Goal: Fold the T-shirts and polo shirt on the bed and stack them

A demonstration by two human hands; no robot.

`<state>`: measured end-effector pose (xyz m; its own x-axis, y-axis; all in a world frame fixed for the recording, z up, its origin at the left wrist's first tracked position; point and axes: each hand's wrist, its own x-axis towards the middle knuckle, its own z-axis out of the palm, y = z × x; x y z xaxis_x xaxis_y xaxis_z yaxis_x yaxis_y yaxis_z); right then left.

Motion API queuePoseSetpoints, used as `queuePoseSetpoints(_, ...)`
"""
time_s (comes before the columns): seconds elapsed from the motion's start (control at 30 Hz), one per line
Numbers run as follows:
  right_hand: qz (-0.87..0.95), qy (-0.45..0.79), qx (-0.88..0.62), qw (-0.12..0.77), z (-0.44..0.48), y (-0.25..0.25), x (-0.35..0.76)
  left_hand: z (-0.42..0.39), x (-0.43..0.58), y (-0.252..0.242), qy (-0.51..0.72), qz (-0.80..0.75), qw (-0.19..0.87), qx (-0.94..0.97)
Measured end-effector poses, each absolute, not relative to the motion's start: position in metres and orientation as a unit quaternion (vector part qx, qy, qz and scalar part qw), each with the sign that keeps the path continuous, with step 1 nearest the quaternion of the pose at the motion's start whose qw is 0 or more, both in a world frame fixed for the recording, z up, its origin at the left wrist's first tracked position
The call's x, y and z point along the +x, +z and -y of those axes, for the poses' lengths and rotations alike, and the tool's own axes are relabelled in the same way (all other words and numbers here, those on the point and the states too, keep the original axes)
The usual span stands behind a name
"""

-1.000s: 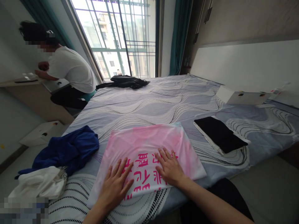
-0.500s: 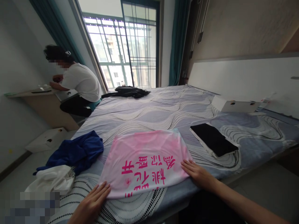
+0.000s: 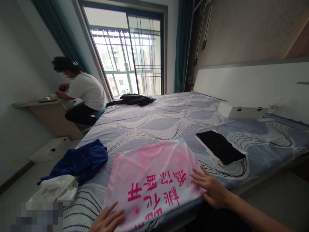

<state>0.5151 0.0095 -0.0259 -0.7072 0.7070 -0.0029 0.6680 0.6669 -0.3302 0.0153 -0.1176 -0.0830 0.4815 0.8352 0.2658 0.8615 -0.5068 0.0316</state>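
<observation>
A pink and white garment with bright pink lettering lies folded into a flat shape at the near edge of the bed. My left hand rests on its near left corner, fingers stretched out. On its right edge lies my right hand, fingers spread and flat on the cloth. To the left are a crumpled blue garment and a crumpled white garment. A folded black and white stack of cloth sits to the right.
The patterned bed stretches back to a window. Black clothing lies at its far edge, and a white box stands by the headboard. At a desk on the left sits a person in a white shirt.
The pink and white garment has shifted toward me, and its near edge now hangs lower in view. My left hand has moved down and right; the view has tilted slightly up.
</observation>
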Motion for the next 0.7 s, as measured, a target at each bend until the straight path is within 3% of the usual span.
queuePoseSetpoints(0.13,0.876,0.135,-0.451,0.1,-0.029,-0.036,0.406,0.034,0.107,-0.042,-0.174,0.54,0.011,-0.823)
queuePoseSetpoints(0.3,0.833,0.157,-0.522,0.098,-0.079,-0.058,0.315,-0.066,0.148,-0.063,-0.089,0.678,-0.023,-0.729)
queuePoseSetpoints(0.7,0.747,0.094,-0.658,0.027,-0.212,-0.067,0.389,-0.118,0.026,-0.07,-0.054,0.811,-0.018,-0.582)
